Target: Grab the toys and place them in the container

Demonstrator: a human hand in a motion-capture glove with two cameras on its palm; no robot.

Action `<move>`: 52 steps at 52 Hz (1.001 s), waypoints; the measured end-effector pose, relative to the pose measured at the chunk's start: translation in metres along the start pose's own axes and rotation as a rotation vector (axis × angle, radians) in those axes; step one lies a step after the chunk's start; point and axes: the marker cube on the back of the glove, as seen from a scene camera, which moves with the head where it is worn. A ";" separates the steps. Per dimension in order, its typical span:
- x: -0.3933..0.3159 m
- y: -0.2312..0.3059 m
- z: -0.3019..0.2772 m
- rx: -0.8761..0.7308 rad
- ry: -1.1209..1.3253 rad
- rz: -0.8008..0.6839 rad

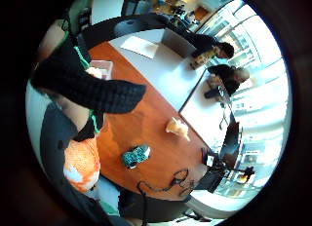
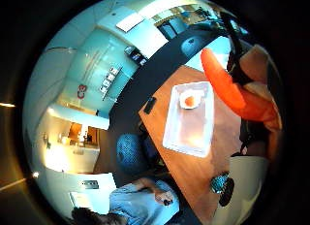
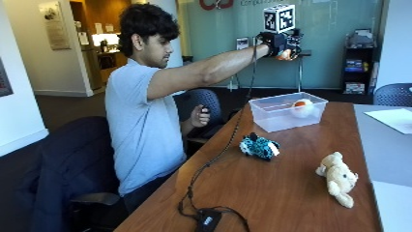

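Teal toy point(image 3: 259, 146): lain on the wood table point(image 3: 270, 193), nearest the person, betw. cable box and container.
Right hand point(image 3: 281, 44): raised high above the container, arm stretched out; fingers curled round an orange toy point(image 3: 285, 54).
Container point(image 3: 281, 116): clear plastic, set at the table's far end; a white-and-orange ball toy point(image 3: 302, 107) is seen inside.
Tan plush toy point(image 3: 338, 178): lain on the table near its rt. edge, well apart from the container.

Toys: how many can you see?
4: an orange toy gripped in the right hand, a white-orange toy in the container, a teal toy and a tan toy on the table.
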 end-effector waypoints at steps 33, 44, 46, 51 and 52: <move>0.018 0.036 0.051 -0.379 0.037 0.020; 0.107 0.153 0.102 -0.517 0.062 0.086; 0.120 0.173 0.115 -0.547 0.068 0.100; 0.142 0.214 0.147 -0.620 0.060 0.119; 0.145 0.222 0.155 -0.638 0.056 0.123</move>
